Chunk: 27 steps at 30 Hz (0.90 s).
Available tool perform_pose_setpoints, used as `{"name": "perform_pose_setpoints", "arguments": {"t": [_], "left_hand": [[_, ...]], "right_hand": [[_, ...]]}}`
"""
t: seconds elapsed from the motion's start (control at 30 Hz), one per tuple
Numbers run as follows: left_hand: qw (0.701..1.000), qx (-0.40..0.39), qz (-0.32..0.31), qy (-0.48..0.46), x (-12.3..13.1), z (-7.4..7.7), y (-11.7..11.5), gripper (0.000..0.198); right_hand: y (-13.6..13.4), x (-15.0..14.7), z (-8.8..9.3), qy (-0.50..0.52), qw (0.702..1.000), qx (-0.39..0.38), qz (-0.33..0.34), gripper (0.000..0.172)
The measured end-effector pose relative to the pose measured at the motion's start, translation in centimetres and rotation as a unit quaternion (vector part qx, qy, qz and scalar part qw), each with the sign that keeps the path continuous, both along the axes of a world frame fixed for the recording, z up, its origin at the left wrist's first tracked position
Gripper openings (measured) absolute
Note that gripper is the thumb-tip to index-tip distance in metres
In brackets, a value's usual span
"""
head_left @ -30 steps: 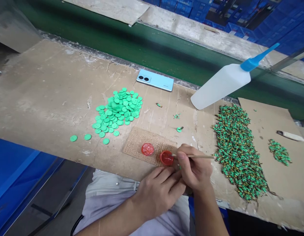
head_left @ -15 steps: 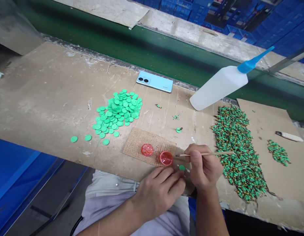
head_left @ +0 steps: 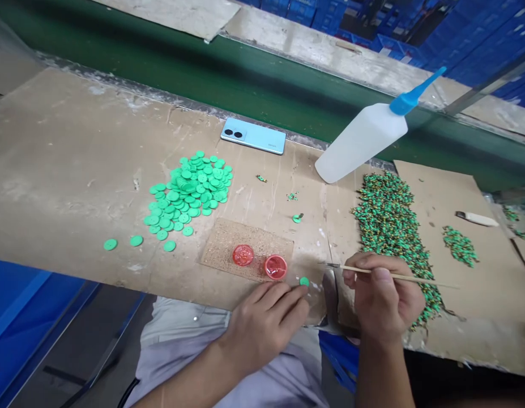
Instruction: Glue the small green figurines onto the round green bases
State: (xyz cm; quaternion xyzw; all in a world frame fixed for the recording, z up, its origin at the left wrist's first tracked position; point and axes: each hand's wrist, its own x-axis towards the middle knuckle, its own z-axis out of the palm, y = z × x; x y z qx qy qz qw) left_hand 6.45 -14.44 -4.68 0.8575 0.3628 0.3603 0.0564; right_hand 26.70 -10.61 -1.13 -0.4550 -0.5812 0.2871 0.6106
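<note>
My right hand (head_left: pixel 383 300) is closed round a thin wooden stick (head_left: pixel 398 276) whose tip points left, beside the big heap of small green parts (head_left: pixel 387 226). My left hand (head_left: pixel 264 323) rests at the bench's near edge, its fingertips pinched on a single green disc (head_left: pixel 304 281) lying on the cardboard. Two small red caps (head_left: pixel 243 255) (head_left: pixel 275 267) sit on a cork mat (head_left: pixel 228 241) just left of that disc. A pile of green discs (head_left: pixel 190 190) lies further left.
A white squeeze bottle with a blue nozzle (head_left: pixel 364 139) leans over the bench at the back right. A light-blue phone (head_left: pixel 252 136) lies at the far edge. A small knife-like tool (head_left: pixel 477 219) and a smaller green heap (head_left: pixel 460 245) sit right. A green conveyor belt (head_left: pixel 245 79) runs behind.
My right hand has drawn the stick away from the red cap and moved right. A green disc now shows at my left fingertips. The view has shifted a little.
</note>
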Motion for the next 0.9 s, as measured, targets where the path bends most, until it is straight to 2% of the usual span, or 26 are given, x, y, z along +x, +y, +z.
{"name": "perform_pose_setpoints", "arguments": {"t": [0.13, 0.3, 0.57, 0.9], "left_hand": [[1.0, -0.007, -0.006, 0.006, -0.1, 0.2, 0.0, 0.026], [1.0, -0.003, -0.004, 0.007, -0.1, 0.4, 0.1, 0.028], [1.0, -0.003, -0.014, 0.019, -0.2, 0.3, 0.2, 0.027], [0.999, -0.013, -0.014, 0.026, -0.2, 0.2, 0.0, 0.025]], "right_hand": [[-1.9, 1.6, -1.0, -0.044, 0.997, -0.064, 0.016, 0.014], [-3.2, 1.5, -1.8, -0.066, 0.995, -0.077, 0.024, 0.017], [-3.1, 1.6, -2.0, -0.097, 0.988, -0.092, 0.08, 0.015], [-2.9, 1.6, -1.9, -0.124, 0.982, -0.1, 0.104, 0.016]]}}
